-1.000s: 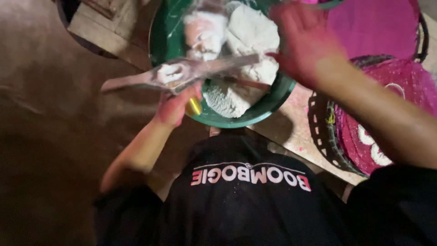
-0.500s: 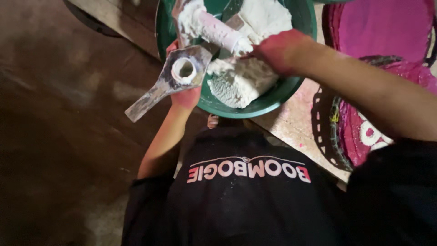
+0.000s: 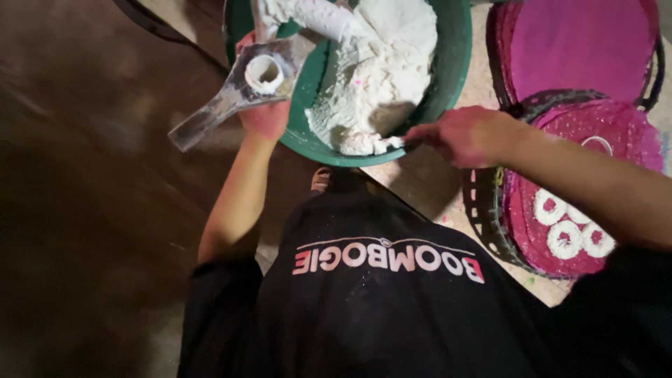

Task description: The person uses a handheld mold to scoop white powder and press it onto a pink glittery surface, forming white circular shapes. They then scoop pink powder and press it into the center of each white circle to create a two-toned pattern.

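Observation:
My left hand [image 3: 264,120] grips a flat metal mould [image 3: 222,105] by its head, with the handle pointing down-left. A ring of white dough [image 3: 264,73] sits in the mould's round hole. The mould is held over the left edge of a green basin [image 3: 451,70] that holds a big lump of white dough [image 3: 381,70]. My right hand [image 3: 465,134] rests at the basin's near rim. Its fingers are pinched on something thin and dark, possibly a stick, with its tip at the dough's edge.
Right of the basin, a pink-lined round tray [image 3: 623,140] carries several white dough rings [image 3: 567,227] in a dark woven basket [image 3: 484,210]. Another pink tray [image 3: 581,49] lies behind it. Brown floor [image 3: 84,196] stretches to the left. My black shirt [image 3: 378,315] fills the foreground.
My right hand drew back from the dough to the basin's near rim. My left hand tilted the mould so that its handle points down-left, and its hole shows a dough ring.

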